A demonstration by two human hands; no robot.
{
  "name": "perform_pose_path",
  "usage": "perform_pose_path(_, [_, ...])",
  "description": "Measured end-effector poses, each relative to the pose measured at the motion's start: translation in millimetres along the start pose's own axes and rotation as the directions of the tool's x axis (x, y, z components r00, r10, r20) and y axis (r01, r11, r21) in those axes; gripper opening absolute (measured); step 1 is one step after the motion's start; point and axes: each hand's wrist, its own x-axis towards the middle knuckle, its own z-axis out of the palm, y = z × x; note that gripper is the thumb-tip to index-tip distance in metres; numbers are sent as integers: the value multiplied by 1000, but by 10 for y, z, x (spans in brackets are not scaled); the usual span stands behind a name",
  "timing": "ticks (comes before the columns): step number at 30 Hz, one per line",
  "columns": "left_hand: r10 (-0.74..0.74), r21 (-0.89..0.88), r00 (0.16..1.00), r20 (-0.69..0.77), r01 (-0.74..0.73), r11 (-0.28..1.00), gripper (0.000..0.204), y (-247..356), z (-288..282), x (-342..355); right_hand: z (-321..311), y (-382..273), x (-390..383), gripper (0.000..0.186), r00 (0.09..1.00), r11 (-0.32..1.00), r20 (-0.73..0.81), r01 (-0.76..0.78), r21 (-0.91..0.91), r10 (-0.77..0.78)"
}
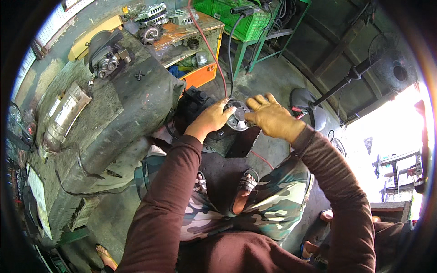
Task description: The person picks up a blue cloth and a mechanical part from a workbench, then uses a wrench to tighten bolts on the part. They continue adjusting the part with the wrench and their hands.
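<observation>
A round silvery metal part (237, 119), its top facing up, sits over a dark boxy stand (234, 143) in front of my knees. My bare left hand (211, 119) grips its left side, thumb across the top edge. On the other side is my right hand (273, 117), in a tan work glove, with its fingers spread and the palm side partly hidden. The glove's thumb reaches close to the part's right rim; whether it touches cannot be told. A bulky black machine (193, 102) stands just behind my left hand.
To the left, a workbench (132, 123) bears a metal cylindrical motor (66, 116) and a greasy mechanical assembly (107, 63). Alternators (152, 13) lie on a wooden cabinet behind. A red hose (211, 50) and black cable hang down. A pedestal fan (396, 68) stands right; another person's foot (105, 255) shows lower left.
</observation>
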Motion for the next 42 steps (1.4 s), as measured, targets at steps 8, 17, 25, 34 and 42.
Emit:
perform_pose_path(8, [52, 67, 957, -285, -34, 997, 66, 307, -613, -102, 346, -318, -221, 30, 907, 959, -314, -279, 48, 280])
perform_pose_path(17, [99, 108, 993, -67, -91, 990, 37, 854, 384, -490, 596, -387, -476, 60, 783, 519, -256, -98, 849, 567])
perform_pose_path(25, [284, 262, 924, -254, -217, 940, 32, 812, 605, -217, 632, -523, -365, 27, 628, 474, -256, -204, 857, 734])
perform_pose_path(34, [185, 231, 970, -158, -146, 962, 32, 833, 566, -144, 840, -249, -555, 12, 648, -370, 149, 218, 903, 747])
perform_pose_path(42, [335, 278, 883, -328, -249, 928, 24, 768, 698, -212, 486, 278, -213, 29, 597, 35, 235, -405, 914, 767])
